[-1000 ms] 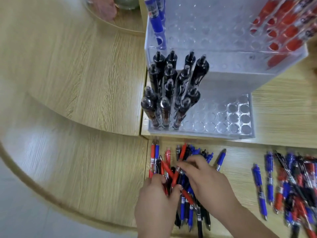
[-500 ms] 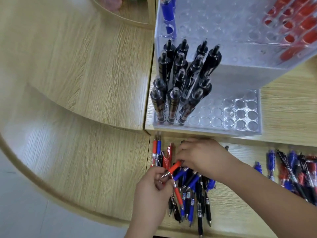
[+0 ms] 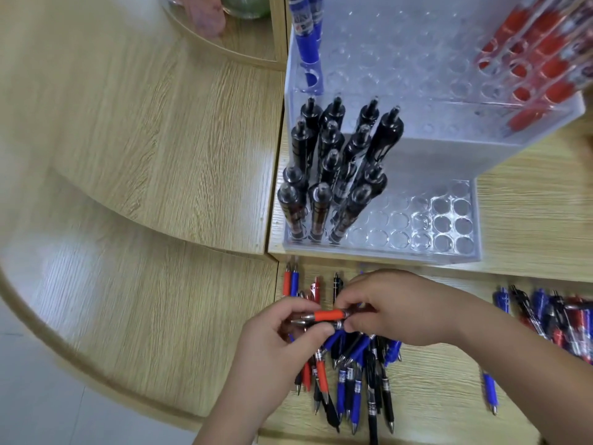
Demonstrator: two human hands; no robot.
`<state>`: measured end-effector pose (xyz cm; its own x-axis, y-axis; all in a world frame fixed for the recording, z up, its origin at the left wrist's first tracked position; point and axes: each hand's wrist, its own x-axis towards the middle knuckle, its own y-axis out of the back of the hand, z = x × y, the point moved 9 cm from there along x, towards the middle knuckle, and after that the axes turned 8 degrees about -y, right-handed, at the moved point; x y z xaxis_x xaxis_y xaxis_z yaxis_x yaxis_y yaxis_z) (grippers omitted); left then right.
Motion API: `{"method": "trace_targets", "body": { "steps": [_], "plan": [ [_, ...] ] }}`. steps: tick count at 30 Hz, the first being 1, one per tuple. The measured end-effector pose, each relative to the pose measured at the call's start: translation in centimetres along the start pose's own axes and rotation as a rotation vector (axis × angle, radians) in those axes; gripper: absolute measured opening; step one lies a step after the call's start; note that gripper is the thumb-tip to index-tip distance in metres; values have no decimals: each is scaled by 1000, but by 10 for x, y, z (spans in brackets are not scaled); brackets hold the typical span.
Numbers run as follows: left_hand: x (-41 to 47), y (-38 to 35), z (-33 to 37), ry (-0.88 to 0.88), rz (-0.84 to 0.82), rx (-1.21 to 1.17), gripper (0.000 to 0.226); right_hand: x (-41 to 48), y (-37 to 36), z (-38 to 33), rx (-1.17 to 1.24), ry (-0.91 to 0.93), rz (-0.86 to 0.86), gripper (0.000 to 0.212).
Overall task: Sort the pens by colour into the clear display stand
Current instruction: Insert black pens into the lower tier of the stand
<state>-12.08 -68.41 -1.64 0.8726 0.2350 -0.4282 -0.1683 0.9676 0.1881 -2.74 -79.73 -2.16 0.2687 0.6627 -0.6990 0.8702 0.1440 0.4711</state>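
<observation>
Both the left hand (image 3: 282, 335) and right hand (image 3: 394, 311) pinch a red pen (image 3: 327, 315) (light, stiff, probably slick) above the pile (image 3: 356, 374), best gripped at its rubber sleeve.

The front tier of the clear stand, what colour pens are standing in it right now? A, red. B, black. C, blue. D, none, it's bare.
B: the black pens stand upright in the left holes of the front tier of the stand, while the blue pens and red pens sit in the higher tier behind.
</observation>
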Motion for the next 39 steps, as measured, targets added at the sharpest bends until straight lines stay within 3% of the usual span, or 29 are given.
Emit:
{"method": "trace_targets", "body": {
  "steps": [5,8,10,13,15,16,19,21,25,29,31,35,39],
  "plan": [
    [4,-10,-5,84,-113,-24,9,-2,-6,-3,1,16,-82,13],
    [3,-18,-10,123,-167,-40,8,-5,-4,1,3,-13,-46,15],
    [2,-13,-17,177,-104,-101,11,-14,5,9,16,-50,97,21],
    [-1,-3,-32,284,6,-201,16,-49,13,40,96,-266,492,36],
    [-5,-5,-39,335,33,-271,17,-73,-6,63,374,-444,695,37],
    [-6,-8,-42,353,44,-293,16,-76,-26,71,629,-497,694,36],
    [-10,-22,-44,382,59,-346,13,-56,-82,49,1279,-413,451,42],
    [-12,-35,-43,393,40,-380,13,-47,-87,36,1443,-346,453,30],
    [-16,-46,-37,361,-46,-297,14,-44,-85,40,1574,-396,617,19],
    [-9,-48,-3,163,-282,44,11,-55,-61,36,1399,-312,650,7],
    [2,-35,19,18,-217,197,31,-64,-43,33,1233,-264,648,4],
    [16,-29,78,-230,-106,13,27,-84,-2,12,836,-138,662,14],
    [13,-27,106,-343,-54,37,17,-97,27,-2,628,-102,671,14]
  ]
}}
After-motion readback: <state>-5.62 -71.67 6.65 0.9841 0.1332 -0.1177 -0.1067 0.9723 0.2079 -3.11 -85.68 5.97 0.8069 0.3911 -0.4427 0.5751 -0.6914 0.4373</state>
